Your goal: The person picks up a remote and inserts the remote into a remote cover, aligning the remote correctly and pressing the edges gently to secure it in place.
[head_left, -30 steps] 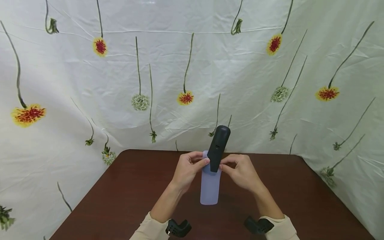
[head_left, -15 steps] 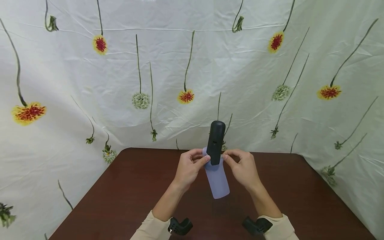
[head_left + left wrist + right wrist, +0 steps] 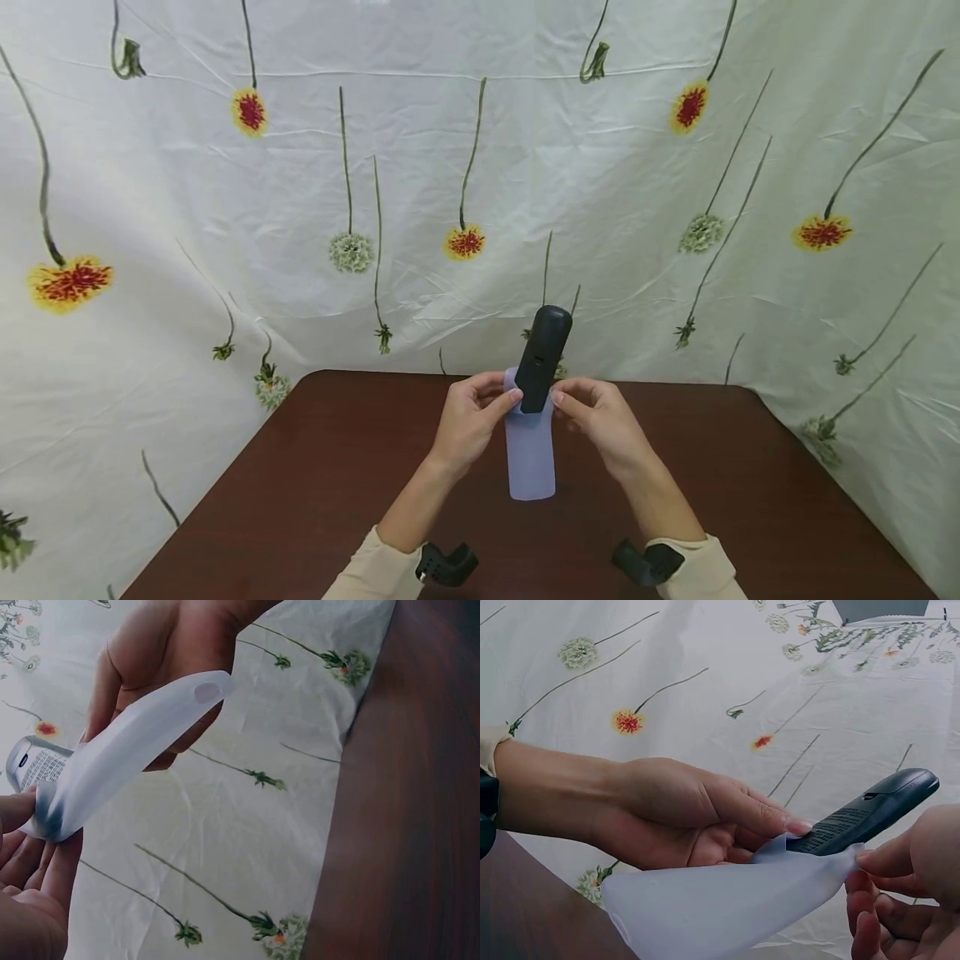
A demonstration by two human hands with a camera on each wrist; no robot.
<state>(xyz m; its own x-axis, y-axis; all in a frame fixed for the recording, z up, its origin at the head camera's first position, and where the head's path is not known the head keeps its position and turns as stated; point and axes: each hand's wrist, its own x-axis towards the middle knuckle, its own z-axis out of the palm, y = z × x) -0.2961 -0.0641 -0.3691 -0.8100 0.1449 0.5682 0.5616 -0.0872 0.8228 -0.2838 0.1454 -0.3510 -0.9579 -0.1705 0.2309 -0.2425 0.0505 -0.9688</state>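
Note:
A black remote control stands tilted to the right, its lower end inside the mouth of a translucent pale-lilac soft sleeve. The rest of the sleeve hangs limp below. My left hand pinches the sleeve's left edge, thumb tip at the remote's lower end. On the other side, my right hand pinches the right edge of the mouth between thumb and forefinger. The left wrist view shows the sleeve with a rounded hole near its far end. Small rows of marks cover the remote in the right wrist view.
Below the hands is a dark brown table with rounded far corners. Behind it hangs a white cloth printed with flowers. Black wrist devices sit at both cuffs.
The remote tipped upright while the sleeve's loose end swung right, then both swung back. The remote leans right again and the sleeve hangs nearly straight. Both hands keep their pinch.

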